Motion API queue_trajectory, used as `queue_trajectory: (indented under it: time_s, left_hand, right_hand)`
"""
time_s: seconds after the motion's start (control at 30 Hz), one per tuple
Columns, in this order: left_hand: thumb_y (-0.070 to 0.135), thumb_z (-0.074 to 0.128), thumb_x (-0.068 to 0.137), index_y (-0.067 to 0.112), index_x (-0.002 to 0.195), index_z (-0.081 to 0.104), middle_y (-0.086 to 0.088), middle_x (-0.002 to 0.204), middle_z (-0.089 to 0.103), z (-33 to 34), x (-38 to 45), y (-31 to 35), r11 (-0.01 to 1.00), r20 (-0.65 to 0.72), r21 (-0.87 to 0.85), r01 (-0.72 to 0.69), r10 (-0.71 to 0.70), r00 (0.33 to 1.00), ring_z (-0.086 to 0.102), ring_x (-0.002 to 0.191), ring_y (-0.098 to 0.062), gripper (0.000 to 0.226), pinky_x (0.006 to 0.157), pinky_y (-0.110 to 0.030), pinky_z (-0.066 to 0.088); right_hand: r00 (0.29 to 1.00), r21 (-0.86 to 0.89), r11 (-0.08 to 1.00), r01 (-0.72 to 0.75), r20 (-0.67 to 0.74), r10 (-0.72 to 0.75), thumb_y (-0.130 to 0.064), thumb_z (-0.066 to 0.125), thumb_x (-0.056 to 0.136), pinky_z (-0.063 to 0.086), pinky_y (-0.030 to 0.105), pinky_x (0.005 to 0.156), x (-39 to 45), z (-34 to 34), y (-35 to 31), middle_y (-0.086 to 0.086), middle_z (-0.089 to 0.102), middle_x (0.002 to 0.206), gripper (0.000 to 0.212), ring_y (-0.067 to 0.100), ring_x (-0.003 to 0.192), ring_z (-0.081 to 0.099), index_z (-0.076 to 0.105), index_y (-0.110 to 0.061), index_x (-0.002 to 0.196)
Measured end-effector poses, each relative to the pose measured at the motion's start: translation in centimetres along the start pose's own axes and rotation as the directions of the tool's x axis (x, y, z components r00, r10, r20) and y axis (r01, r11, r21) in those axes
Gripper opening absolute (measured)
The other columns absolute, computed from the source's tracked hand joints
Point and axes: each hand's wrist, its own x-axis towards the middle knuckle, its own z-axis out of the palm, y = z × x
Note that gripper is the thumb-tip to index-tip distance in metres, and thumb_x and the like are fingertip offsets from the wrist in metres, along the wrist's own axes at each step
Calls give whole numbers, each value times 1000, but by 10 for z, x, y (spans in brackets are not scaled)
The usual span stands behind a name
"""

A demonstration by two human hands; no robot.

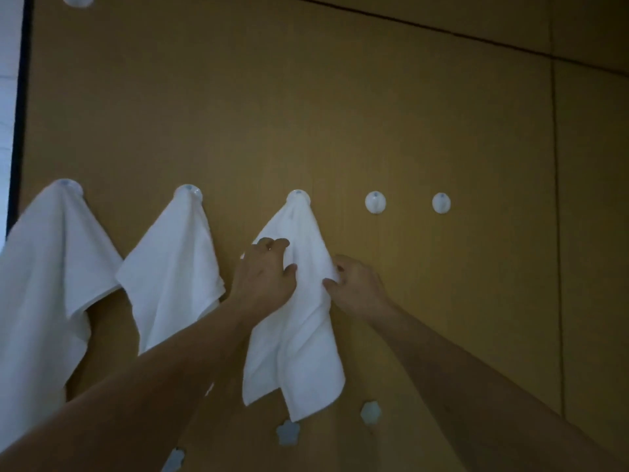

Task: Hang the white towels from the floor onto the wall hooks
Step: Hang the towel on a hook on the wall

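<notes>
Three white towels hang on wall hooks; both hands adjust the third.

3rd towel [299, 321] hangs from middle hook [298, 196], w/ 2 hooks [375, 202] to its right bare. Left hand [265, 277] curls round its left edge; right hand [354, 284] pinches the right edge, fingers bent. Floor not in view, so towels left unknown.

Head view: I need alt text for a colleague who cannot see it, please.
Both hands hold the third white towel hanging from a round wall hook: the left hand grips its left edge, the right hand pinches its right edge. Two more towels hang to the left, and two bare hooks lie to the right on the tan wall.
</notes>
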Motion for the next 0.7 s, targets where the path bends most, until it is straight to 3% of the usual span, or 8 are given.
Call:
queue_trajectory:
  time_s: [0.2, 0.37, 0.53, 0.7]
  left_hand:
    - [34, 56, 93, 20, 138, 49, -9, 141, 48, -9, -30, 35, 973, 100, -184, -140, 160, 982, 45, 126, -30, 48, 101, -46, 41]
    - [36, 54, 94, 21, 138, 49, -6, 140, 47, 3, -76, 112, 888, 201, -409, -211, 313, 928, 43, 128, -26, 46, 103, -40, 40]
    - [40, 54, 92, 23, 134, 52, -2, 135, 50, -10, -147, 234, 739, 235, -613, -279, 508, 829, 46, 123, -25, 46, 98, -39, 45]
    - [39, 57, 91, 26, 131, 54, 2, 134, 49, -55, -247, 380, 514, 171, -795, -320, 698, 695, 48, 122, -24, 42, 99, -33, 43]
  right_hand:
    - [990, -324, 938, -124, -110, 93, -33, 59, 91, 44, 34, 99, -70, -38, -14, 10, 56, 136, 59, 26, 123, 53, 43, -16, 145]
    - [939, -565, 751, -343, -215, 267, -41, 58, 89, 49, 39, 92, -166, -98, -9, 7, 57, 130, 60, 29, 120, 52, 42, -24, 145]
    - [833, -655, 520, -548, -373, 408, -41, 58, 88, 47, 40, 96, -294, -197, -16, 9, 55, 134, 62, 32, 123, 50, 42, -22, 145]
    - [668, -637, 261, -725, -561, 489, -42, 57, 91, 45, 42, 100, -458, -302, -46, 8, 54, 136, 60, 31, 125, 48, 42, -21, 145]
